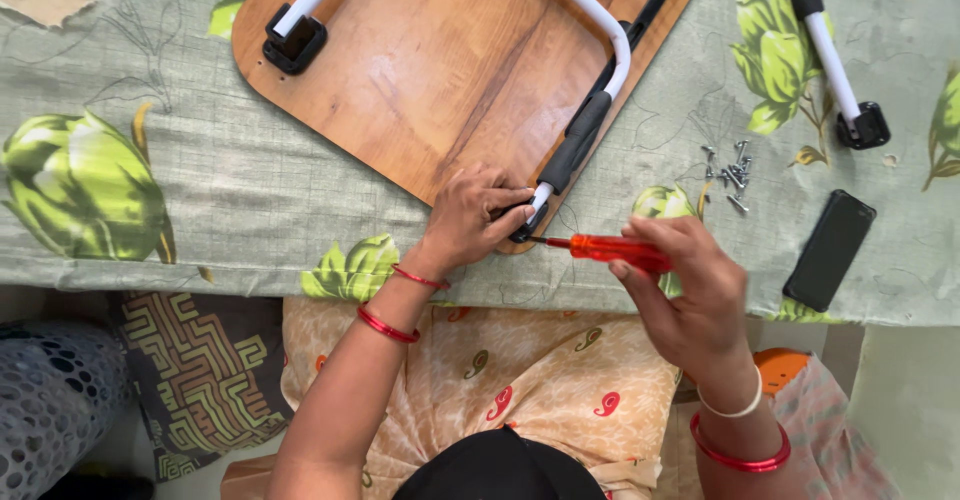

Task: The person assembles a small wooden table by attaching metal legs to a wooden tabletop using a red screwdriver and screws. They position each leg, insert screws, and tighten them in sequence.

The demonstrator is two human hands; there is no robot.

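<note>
**Inspector:** Head view. Left hand (470,218) is pressed down on the black bracket (520,222) at the wooden board's (420,90) corner. Right hand (690,295) is closed round the orange screwdriver (610,250), tip at the bracket.

**Assistant:** Advice?

**Inspector:** In my judgement, hold the driver square to the screw and the bracket steady. Spare screws (730,170) lie near, beside the phone (830,250).

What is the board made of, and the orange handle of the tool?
The board looks like wood or wood-look laminate: brown grain streaks, smooth low sheen. The screwdriver handle in the right hand seems clear orange plastic, glossy and see-through.
</note>
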